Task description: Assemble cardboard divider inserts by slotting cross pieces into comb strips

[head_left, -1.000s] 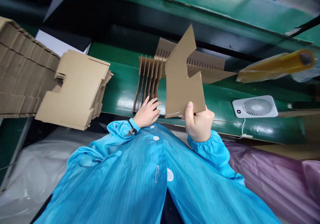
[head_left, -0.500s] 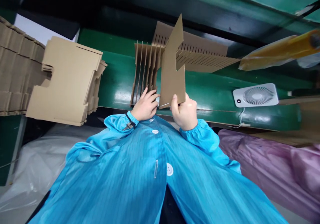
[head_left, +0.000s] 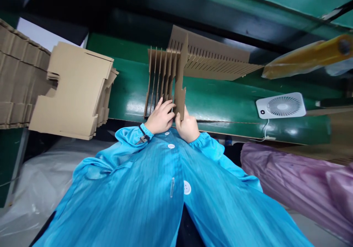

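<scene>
- The right hand (head_left: 188,126) is closed on a cut cardboard panel (head_left: 180,81), thumb on the near side and the other fingers mostly hidden behind it.
- That panel stands upright and almost edge-on, its lower end by the near edge of the surface (head_left: 220,96), left of that edge's middle.
- The left hand (head_left: 160,119) lies just beside, palm down with fingers slightly parted, at the near ends of a row of upright panels (head_left: 162,72) (whether it pinches any of them cannot be told).
- Beyond, toward the far edge, lies a slotted cardboard piece (head_left: 220,70); whether the held panel sits in one of its slots is unclear.
- The panel looks thin and light, likely stiff along its face yet easy to bend at the narrow parts around the notch. Its dry, matt board should grip well, though a hard squeeze could crease the edges.
- The plain lower corner, away from the notch, seems the best hold: thumb and fingers flat on opposite faces.
- More cut panels lie in a stack (head_left: 74,88) toward the surface's left end; a white fan (head_left: 281,105) lies toward the right end, near the front edge.
</scene>
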Motion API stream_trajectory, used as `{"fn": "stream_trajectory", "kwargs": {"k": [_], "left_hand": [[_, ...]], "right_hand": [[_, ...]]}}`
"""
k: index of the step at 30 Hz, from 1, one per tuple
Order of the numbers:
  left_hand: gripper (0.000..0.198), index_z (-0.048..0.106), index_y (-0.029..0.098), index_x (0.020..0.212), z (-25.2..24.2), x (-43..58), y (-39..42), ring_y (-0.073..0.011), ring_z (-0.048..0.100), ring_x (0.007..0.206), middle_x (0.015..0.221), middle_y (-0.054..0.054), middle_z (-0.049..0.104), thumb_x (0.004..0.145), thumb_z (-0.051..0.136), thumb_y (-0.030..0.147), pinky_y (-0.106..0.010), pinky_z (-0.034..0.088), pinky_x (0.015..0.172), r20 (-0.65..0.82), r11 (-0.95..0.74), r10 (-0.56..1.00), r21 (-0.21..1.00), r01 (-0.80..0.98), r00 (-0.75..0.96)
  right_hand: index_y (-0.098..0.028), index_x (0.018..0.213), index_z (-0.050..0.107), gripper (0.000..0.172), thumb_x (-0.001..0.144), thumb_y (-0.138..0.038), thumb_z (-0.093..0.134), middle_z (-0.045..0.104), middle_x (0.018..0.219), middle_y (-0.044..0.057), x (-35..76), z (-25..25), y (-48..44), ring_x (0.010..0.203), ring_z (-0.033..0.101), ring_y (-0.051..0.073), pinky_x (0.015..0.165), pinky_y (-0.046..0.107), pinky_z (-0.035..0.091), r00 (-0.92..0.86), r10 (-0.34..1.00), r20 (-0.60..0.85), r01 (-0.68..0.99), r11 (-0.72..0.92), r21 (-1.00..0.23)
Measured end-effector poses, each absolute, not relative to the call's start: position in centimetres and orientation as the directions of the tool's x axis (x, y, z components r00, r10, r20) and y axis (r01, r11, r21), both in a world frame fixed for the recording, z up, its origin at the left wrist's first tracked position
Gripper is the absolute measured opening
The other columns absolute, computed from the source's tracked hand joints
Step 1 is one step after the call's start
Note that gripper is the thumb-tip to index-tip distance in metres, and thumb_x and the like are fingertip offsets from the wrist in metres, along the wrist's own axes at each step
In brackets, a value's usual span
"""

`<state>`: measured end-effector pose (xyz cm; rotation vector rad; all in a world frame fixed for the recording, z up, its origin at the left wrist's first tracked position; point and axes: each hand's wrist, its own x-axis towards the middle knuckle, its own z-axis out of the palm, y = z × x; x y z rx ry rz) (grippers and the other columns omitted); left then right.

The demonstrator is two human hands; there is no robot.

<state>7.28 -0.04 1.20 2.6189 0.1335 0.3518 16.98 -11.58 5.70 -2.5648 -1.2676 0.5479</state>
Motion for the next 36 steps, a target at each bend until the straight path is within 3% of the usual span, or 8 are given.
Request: {"fn": "stream_trajectory", "kwargs": {"k": [4, 8, 10, 18, 22, 27, 32, 36], "left_hand": [[0.019, 0.070, 0.012, 0.087, 1.1, 7.2, -0.1, -0.0353, 0.046, 0.135, 0.133, -0.018, 0.058, 0.088, 0.052, 0.019, -0.066, 0.026, 0.118, 0.222, -0.872, 0.157, 0.489, 0.030, 0.962], [0.018, 0.071, 0.014, 0.087, 1.1, 7.2, -0.2, -0.0341, 0.046, 0.136, 0.135, -0.016, 0.058, 0.086, 0.053, 0.016, -0.067, 0.026, 0.118, 0.223, -0.872, 0.163, 0.489, 0.034, 0.961], [0.017, 0.071, 0.015, 0.085, 1.1, 7.2, -0.2, -0.0339, 0.046, 0.135, 0.135, -0.015, 0.058, 0.086, 0.054, 0.016, -0.067, 0.027, 0.118, 0.228, -0.876, 0.162, 0.481, 0.033, 0.960], [0.017, 0.070, 0.013, 0.084, 1.3, 7.3, 0.0, -0.0349, 0.047, 0.135, 0.134, -0.018, 0.058, 0.086, 0.053, 0.016, -0.067, 0.025, 0.118, 0.221, -0.879, 0.164, 0.475, 0.040, 0.961], [0.016, 0.071, 0.014, 0.086, 1.3, 7.2, 0.0, -0.0347, 0.046, 0.135, 0.135, -0.017, 0.059, 0.085, 0.055, 0.015, -0.069, 0.023, 0.118, 0.221, -0.876, 0.168, 0.480, 0.043, 0.961], [0.016, 0.072, 0.014, 0.086, 1.3, 7.2, 0.0, -0.0347, 0.047, 0.135, 0.134, -0.017, 0.059, 0.085, 0.057, 0.015, -0.068, 0.025, 0.118, 0.229, -0.886, 0.158, 0.463, 0.035, 0.960], [0.017, 0.072, 0.014, 0.084, 1.4, 7.1, -0.1, -0.0349, 0.048, 0.134, 0.133, -0.017, 0.060, 0.086, 0.055, 0.015, -0.067, 0.024, 0.119, 0.216, -0.885, 0.148, 0.465, 0.032, 0.965], [0.017, 0.071, 0.013, 0.083, 1.4, 7.1, -0.1, -0.0354, 0.048, 0.134, 0.133, -0.019, 0.059, 0.086, 0.054, 0.016, -0.066, 0.026, 0.118, 0.213, -0.884, 0.151, 0.466, 0.036, 0.965]], "right_hand": [[-0.004, 0.143, 0.050, 0.066, 0.092, -0.045, 0.054, 0.072, 0.072, 0.010, 19.3, 8.2, -12.0, 0.064, 0.068, 0.023, 0.063, 0.032, 0.053, 0.481, 0.823, -0.303, 0.696, -0.569, -0.438], [-0.009, 0.137, 0.058, 0.072, 0.084, -0.058, 0.065, 0.069, 0.073, 0.003, 23.9, 10.5, -10.2, 0.063, 0.064, 0.016, 0.064, 0.028, 0.052, 0.501, 0.854, -0.140, 0.595, -0.458, -0.661], [-0.009, 0.136, 0.059, 0.066, 0.087, -0.052, 0.064, 0.068, 0.072, 0.002, 25.6, 10.5, -8.0, 0.061, 0.063, 0.015, 0.064, 0.028, 0.052, 0.564, 0.817, -0.120, 0.544, -0.477, -0.691], [-0.005, 0.106, 0.070, 0.025, 0.084, -0.007, 0.057, 0.053, 0.044, -0.003, 26.1, 7.5, -2.5, 0.033, 0.049, 0.010, 0.035, 0.019, 0.039, 0.496, 0.728, -0.473, 0.313, -0.658, -0.685], [-0.008, 0.082, 0.067, 0.011, 0.087, -0.010, 0.057, 0.050, 0.039, -0.003, 26.4, 7.2, -2.4, 0.031, 0.047, 0.009, 0.032, 0.017, 0.035, 0.479, 0.695, -0.536, 0.221, -0.687, -0.693], [-0.016, 0.056, 0.055, 0.042, 0.096, -0.026, 0.052, 0.055, 0.043, 0.002, 27.1, 6.6, -1.4, 0.035, 0.049, 0.010, 0.043, 0.022, 0.044, 0.509, 0.691, -0.513, 0.290, -0.699, -0.653], [-0.016, 0.048, 0.054, 0.043, 0.089, -0.007, 0.045, 0.057, 0.046, 0.006, 27.2, 6.1, -0.6, 0.054, 0.063, 0.017, 0.071, 0.031, 0.054, 0.507, 0.756, -0.414, 0.570, -0.654, -0.497], [-0.017, 0.047, 0.055, 0.041, 0.084, -0.002, 0.049, 0.051, 0.040, 0.004, 27.4, 5.8, 0.4, 0.055, 0.063, 0.019, 0.074, 0.033, 0.055, 0.503, 0.756, -0.419, 0.614, -0.653, -0.443]]}}
